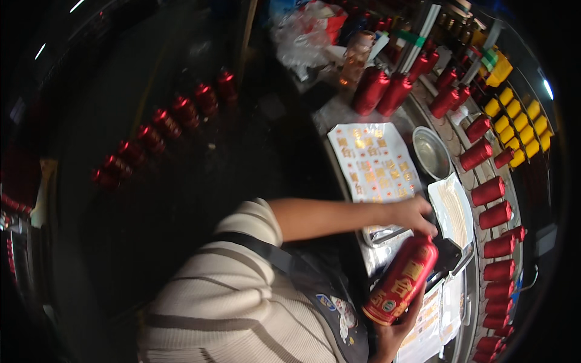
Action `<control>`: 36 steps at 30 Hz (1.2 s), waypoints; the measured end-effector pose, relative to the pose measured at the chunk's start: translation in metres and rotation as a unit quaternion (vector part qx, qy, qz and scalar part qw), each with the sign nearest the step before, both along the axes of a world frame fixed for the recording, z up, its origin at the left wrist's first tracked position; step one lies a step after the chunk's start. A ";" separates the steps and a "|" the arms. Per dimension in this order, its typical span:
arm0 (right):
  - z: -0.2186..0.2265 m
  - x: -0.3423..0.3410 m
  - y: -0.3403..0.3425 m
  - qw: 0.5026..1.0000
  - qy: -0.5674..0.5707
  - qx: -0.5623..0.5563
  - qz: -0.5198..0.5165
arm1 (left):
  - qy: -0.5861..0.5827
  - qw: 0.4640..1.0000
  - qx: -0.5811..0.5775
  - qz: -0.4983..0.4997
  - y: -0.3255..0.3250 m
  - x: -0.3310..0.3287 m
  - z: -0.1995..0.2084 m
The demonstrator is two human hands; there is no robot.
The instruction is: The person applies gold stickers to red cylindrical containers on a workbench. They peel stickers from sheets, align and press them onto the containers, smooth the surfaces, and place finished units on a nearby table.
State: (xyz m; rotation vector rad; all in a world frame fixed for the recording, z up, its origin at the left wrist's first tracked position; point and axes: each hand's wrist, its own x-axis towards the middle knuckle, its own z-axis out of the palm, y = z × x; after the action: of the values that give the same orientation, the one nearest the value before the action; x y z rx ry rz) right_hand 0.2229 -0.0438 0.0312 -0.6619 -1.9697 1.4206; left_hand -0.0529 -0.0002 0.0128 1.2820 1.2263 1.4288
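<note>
One glossy red bottle [402,279] with gold characters tilts at the near edge of the table [342,115], the right hand [397,330] gripping its lower end, the bent fingers of the left hand [413,213] at its neck, too blurred to tell whether they touch. The left forearm [336,219] hides part of a gold-printed sheet [376,158]; beyond are a steel bowl [431,156], red bottles [488,191] past the table's far edge and yellow objects [520,121] farther off.

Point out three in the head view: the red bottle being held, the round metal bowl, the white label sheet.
Red bottle [402,279]: head view, middle of its front.
Round metal bowl [431,152]: head view, its inside surface.
White label sheet [376,161]: head view, middle of its printed face.
</note>
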 end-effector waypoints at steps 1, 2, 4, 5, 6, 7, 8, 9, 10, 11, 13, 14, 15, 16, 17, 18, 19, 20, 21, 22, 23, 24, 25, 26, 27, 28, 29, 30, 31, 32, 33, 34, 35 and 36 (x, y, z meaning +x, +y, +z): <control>0.004 -0.012 0.002 0.998 0.010 -0.008 0.060 | -0.003 0.998 0.063 0.018 -0.044 -0.019 0.013; 0.007 -0.024 0.004 0.993 0.018 -0.018 0.118 | -0.030 0.994 0.099 0.044 -0.085 -0.033 0.020; -0.012 -0.038 0.037 0.933 -0.120 0.260 0.218 | 0.144 0.973 -0.028 0.176 -0.176 -0.051 0.041; -0.004 -0.064 0.029 0.922 -0.155 0.253 0.251 | 0.194 0.949 -0.009 0.248 -0.222 -0.054 0.036; 0.004 -0.091 0.022 0.906 -0.195 0.249 0.283 | 0.245 0.913 0.038 0.325 -0.268 -0.046 0.039; 0.004 -0.109 0.020 0.876 -0.191 0.319 0.308 | 0.297 0.864 0.084 0.399 -0.311 -0.034 0.043; 0.003 -0.120 0.018 0.881 -0.146 0.335 0.300 | 0.334 0.809 0.027 0.484 -0.353 -0.023 0.043; 0.002 -0.124 0.020 0.902 -0.152 0.283 0.288 | 0.364 0.743 -0.032 0.562 -0.393 -0.010 0.044; 0.000 -0.129 0.023 0.922 -0.153 0.228 0.273 | 0.378 0.670 -0.078 0.634 -0.428 -0.004 0.043; 0.001 -0.132 0.024 0.932 -0.133 0.201 0.271 | 0.387 0.592 -0.121 0.696 -0.462 -0.003 0.035; 0.003 -0.140 0.026 0.943 -0.104 0.168 0.269 | 0.448 0.413 -0.255 0.751 -0.546 -0.008 0.009; 0.000 -0.141 0.035 0.946 -0.110 0.175 0.250 | 0.479 0.333 -0.295 0.756 -0.590 -0.011 -0.005; -0.003 -0.141 0.044 0.950 -0.115 0.181 0.228 | 0.508 0.251 -0.331 0.754 -0.635 -0.016 -0.020; -0.005 -0.141 0.055 0.953 -0.121 0.187 0.205 | 0.521 0.194 -0.356 0.751 -0.683 -0.024 -0.038; -0.011 -0.137 0.077 0.952 -0.114 0.205 0.198 | 0.532 0.139 -0.383 0.742 -0.732 -0.033 -0.054; -0.017 -0.134 0.099 0.950 -0.107 0.223 0.191 | 0.502 0.109 -0.418 0.749 -0.775 -0.035 -0.072; -0.024 -0.131 0.113 0.948 -0.086 0.239 0.189 | 0.472 0.081 -0.450 0.753 -0.808 -0.040 -0.082; -0.016 -0.127 0.116 0.955 -0.161 0.199 0.150 | 0.410 0.067 -0.490 0.766 -0.829 -0.043 -0.084; -0.020 -0.122 0.131 0.945 -0.137 0.253 0.157 | 0.344 0.058 -0.524 0.777 -0.843 -0.051 -0.089; -0.023 -0.118 0.142 0.947 -0.152 0.246 0.139 | 0.295 0.044 -0.534 0.791 -0.857 -0.058 -0.093; -0.025 -0.118 0.150 0.948 -0.161 0.244 0.128 | 0.298 0.030 -0.523 0.798 -0.874 -0.065 -0.092; -0.026 -0.119 0.157 0.947 -0.175 0.242 0.120 | 0.299 0.017 -0.514 0.804 -0.890 -0.072 -0.094; -0.024 -0.116 0.164 0.945 -0.188 0.245 0.109 | 0.298 0.007 -0.502 0.812 -0.895 -0.083 -0.096; -0.024 -0.113 0.172 0.943 -0.201 0.246 0.100 | 0.289 -0.005 -0.493 0.821 -0.900 -0.096 -0.095; -0.020 -0.115 0.184 0.925 -0.227 0.290 0.097 | 0.297 -0.011 -0.481 0.825 -0.909 -0.105 -0.099; -0.021 -0.119 0.200 0.916 -0.225 0.317 0.101 | 0.305 -0.018 -0.468 0.829 -0.923 -0.114 -0.104; -0.021 -0.121 0.209 0.906 -0.227 0.342 0.105 | 0.315 -0.023 -0.457 0.832 -0.933 -0.121 -0.110; -0.019 -0.123 0.208 0.909 -0.232 0.331 0.100 | 0.329 -0.038 -0.446 0.832 -0.938 -0.127 -0.113; -0.017 -0.125 0.207 0.912 -0.236 0.320 0.095 | 0.317 -0.029 -0.457 0.830 -0.942 -0.132 -0.118; -0.016 -0.125 0.206 0.908 -0.247 0.325 0.090 | 0.305 -0.020 -0.468 0.829 -0.946 -0.136 -0.123; -0.014 -0.129 0.197 0.904 -0.257 0.331 0.089 | 0.292 -0.014 -0.481 0.826 -0.949 -0.138 -0.125; -0.012 -0.136 0.189 0.899 -0.267 0.336 0.088 | 0.289 -0.026 -0.492 0.821 -0.954 -0.140 -0.125; -0.007 -0.138 0.180 0.880 -0.316 0.348 0.063 | 0.285 -0.037 -0.503 0.815 -0.959 -0.143 -0.123; -0.002 -0.137 0.173 0.869 -0.337 0.359 0.054 | 0.280 -0.042 -0.514 0.810 -0.959 -0.148 -0.127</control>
State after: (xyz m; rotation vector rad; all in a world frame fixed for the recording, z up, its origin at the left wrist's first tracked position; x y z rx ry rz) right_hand 0.0856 0.1289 0.0295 -0.7440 -2.8662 0.3943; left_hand -0.2011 -0.9593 -0.1137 1.2234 -2.0780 0.2054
